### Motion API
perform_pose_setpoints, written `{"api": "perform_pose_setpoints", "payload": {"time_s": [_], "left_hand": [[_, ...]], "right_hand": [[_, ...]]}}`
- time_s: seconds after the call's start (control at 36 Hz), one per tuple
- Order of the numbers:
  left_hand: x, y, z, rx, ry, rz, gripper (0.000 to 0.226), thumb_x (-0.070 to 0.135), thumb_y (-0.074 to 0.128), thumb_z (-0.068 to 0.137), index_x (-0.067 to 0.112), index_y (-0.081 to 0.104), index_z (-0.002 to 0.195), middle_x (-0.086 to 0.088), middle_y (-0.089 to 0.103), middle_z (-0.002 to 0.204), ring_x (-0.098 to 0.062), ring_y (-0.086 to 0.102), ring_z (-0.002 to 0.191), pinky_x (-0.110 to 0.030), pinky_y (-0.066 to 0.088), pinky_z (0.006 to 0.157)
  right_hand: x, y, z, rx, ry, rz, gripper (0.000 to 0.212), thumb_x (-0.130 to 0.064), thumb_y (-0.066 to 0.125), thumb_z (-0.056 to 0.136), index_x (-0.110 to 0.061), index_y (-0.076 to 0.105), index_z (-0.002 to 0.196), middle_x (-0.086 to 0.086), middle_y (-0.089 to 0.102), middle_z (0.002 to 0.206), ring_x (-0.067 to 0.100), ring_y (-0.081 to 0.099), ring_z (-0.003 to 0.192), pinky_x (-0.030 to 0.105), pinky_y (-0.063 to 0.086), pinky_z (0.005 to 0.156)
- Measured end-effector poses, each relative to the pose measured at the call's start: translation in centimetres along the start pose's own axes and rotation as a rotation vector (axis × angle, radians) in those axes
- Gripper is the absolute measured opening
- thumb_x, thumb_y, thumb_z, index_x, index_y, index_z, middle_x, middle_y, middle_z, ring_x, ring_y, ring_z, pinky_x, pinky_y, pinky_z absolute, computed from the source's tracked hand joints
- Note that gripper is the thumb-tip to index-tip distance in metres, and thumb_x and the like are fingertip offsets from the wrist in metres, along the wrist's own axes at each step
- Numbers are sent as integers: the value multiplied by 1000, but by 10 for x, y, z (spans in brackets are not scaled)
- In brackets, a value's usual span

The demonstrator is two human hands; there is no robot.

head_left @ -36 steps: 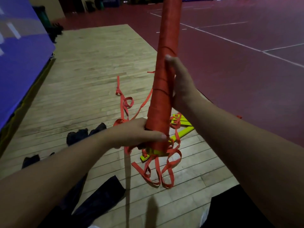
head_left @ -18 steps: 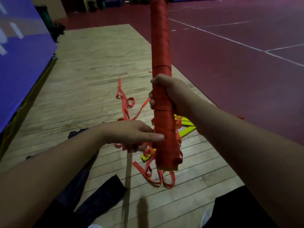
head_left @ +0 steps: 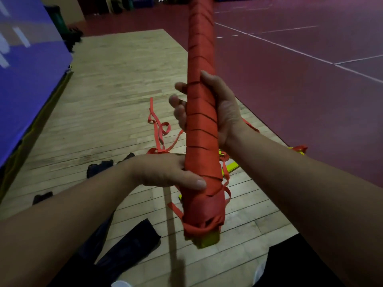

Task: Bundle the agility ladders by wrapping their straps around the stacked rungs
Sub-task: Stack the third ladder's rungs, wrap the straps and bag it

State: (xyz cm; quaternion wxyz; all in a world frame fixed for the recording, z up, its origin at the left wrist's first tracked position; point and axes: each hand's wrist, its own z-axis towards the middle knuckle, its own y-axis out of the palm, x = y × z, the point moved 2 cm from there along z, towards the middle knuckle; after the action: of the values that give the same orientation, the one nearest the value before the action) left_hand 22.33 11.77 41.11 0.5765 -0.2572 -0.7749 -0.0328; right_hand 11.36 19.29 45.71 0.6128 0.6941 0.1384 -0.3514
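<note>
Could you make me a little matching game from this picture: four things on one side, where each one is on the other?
1 right hand
2 left hand
3 yellow rung ends
4 loose straps

A lie on the wooden floor
B poke out of the lower end of the bundle
C grips the bundle at its middle
D holds the bundle lower down

Pairs: 1-C, 2-D, 3-B, 4-A

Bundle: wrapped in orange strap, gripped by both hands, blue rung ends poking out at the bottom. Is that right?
Not quite. The rung ends poking out at the bottom of the bundle are yellow, not blue; the head view shows it. The rest stands: orange strap wraps it, and the left hand and right hand grip it.
</note>
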Motion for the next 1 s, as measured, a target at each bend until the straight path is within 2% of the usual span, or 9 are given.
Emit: {"api": "perform_pose_setpoints", "payload": {"time_s": [0.14,0.22,0.36,0.5,0.61,0.78,0.86,0.94,1.0], "left_hand": [[1,-4,1,-117,-151,102,43,57,74,70,19,72,88,-6,74,83,-22,71,77,-32,53,75],[-3,-9,-2,-127,-307,258,62,73,64,73,15,70,94,-6,72,79,-28,71,74,-44,50,77],[-8,-13,9,262,-340,350,62,80,53,69,20,63,81,3,62,68,-14,61,63,-34,54,69],[-9,-7,21,535,-236,371,28,58,70,81,31,64,85,4,68,77,-15,63,69,-29,51,63],[-2,-13,9,350,-117,0,51,51,86,62,28,61,100,0,70,97,-17,70,86,-34,58,85],[-4,-7,3,32,15,-388,92,47,97,42,4,59,114,-8,72,96,-20,71,87,-31,58,74],[-3,-2,6,4,-50,-290,78,46,96,51,11,62,112,-7,73,101,-29,66,98,-42,56,86],[0,-6,4,-30,-183,-113,28,32,79,81,16,65,100,1,73,82,-17,71,79,-29,58,68],[-1,-11,1,-45,-271,80,36,50,67,88,15,65,96,-2,66,78,-21,69,76,-31,56,68]], "right_hand": [[-5,-1,-4,49,79,-236,28,-36,53,90,-9,52,85,8,54,61,17,51,46,23,48,50],[-2,-10,-3,156,29,-529,24,-32,57,96,-9,55,87,13,57,66,23,55,51,29,51,54],[9,-22,3,445,-246,-783,19,-25,68,94,-10,56,96,20,59,78,28,61,58,36,57,54],[12,-26,7,500,-221,-584,18,-27,62,94,-9,60,99,15,63,88,29,65,79,40,58,76],[-2,-18,1,265,-171,-173,24,-27,53,95,-4,52,104,15,60,86,29,65,69,35,58,66],[-2,-15,4,110,-76,14,37,-39,59,81,-7,51,99,9,60,76,16,58,52,25,53,51],[3,-22,4,215,-14,-168,27,-37,56,92,-11,50,87,8,57,68,15,56,49,23,51,50],[3,-22,-1,258,49,-393,28,-35,55,96,-10,56,84,10,58,70,19,57,53,25,52,54],[2,-23,-4,277,48,-539,25,-32,61,94,-7,56,93,14,60,73,24,60,58,29,55,58]]}}
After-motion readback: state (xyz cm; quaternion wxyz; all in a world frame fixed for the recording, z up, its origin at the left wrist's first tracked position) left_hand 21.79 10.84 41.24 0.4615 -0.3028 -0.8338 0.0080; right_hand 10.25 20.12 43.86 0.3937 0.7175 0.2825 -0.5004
